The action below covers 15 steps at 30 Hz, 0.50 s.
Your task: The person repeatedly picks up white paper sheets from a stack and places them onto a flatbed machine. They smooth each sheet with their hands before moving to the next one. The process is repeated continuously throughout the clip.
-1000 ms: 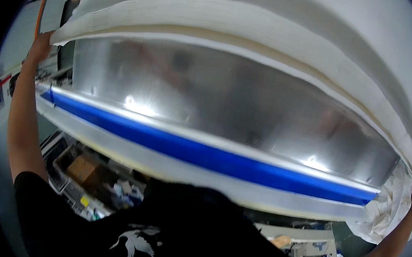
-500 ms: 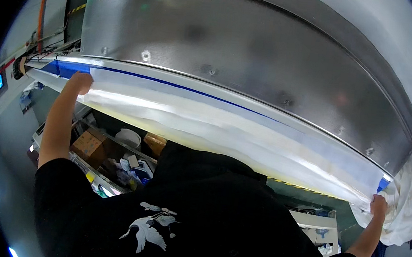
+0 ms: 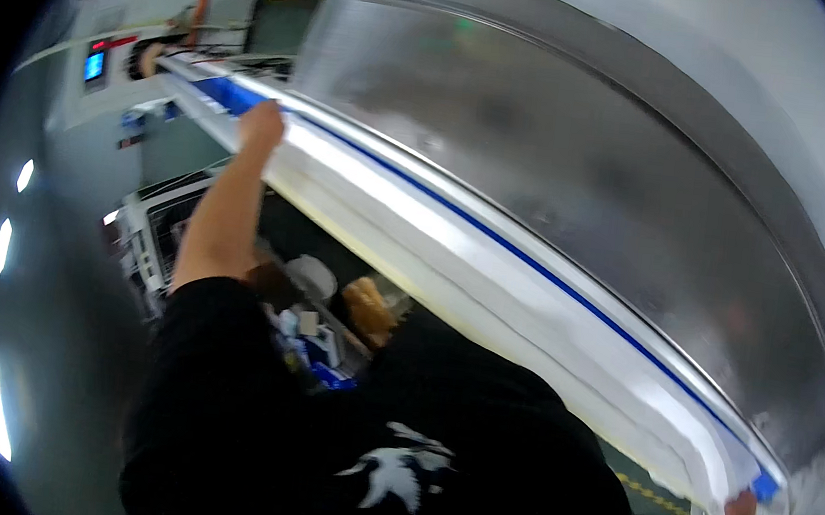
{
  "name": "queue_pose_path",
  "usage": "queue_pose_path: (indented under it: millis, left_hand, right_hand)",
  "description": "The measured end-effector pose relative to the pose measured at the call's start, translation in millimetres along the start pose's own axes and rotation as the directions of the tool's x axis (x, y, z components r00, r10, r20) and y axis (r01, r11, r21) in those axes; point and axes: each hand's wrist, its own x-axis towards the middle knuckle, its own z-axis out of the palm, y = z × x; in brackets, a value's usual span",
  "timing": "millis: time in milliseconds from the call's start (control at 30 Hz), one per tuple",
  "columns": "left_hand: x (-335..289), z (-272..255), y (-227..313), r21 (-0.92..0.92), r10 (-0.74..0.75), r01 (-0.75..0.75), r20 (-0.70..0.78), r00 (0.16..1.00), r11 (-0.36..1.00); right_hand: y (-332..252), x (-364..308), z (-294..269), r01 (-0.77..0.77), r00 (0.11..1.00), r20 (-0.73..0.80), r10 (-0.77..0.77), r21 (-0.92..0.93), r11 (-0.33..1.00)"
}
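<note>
A long sheet of white cloth (image 3: 489, 291) stretches between my hands along the front ledge of a big metal machine. My left hand (image 3: 261, 126) is closed on the cloth's left end, beside a blue surface (image 3: 231, 96). At the far right end, my right hand (image 3: 740, 511) is closed on the other corner, next to a small blue patch (image 3: 765, 485). A narrow blue band (image 3: 495, 234) shows between the cloth's far edge and the machine. The cloth has lengthwise folds, and its near edge hangs close to my body.
A stainless steel panel (image 3: 563, 163) rises behind the ledge. Under the cloth, at left, are a white tub (image 3: 312, 277), a brown package (image 3: 370, 310) and mixed small items. A lit control screen (image 3: 95, 65) is at far left. Crumpled white fabric (image 3: 824, 502) lies at far right.
My view has turned, so the ledge slopes more steeply down to the right. More of the blue band shows along the cloth's far edge. Both hands still hold the ends.
</note>
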Motion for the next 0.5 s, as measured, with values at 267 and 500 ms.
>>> queue_pose_path:
  millis: [267, 500]
  left_hand:
    - [-57, 12, 26, -0.209, 0.196, -0.221, -0.135, 0.971, 0.953]
    - [-154, -8, 74, -0.555, 0.088, -0.277, -0.342, 0.936, 0.784]
  right_hand:
    - [-118, 14, -101, -0.189, 0.966, 0.213, 0.144, 0.207, 0.96]
    - [-108, 26, -40, -0.248, 0.964, -0.016, 0.264, 0.286, 0.926]
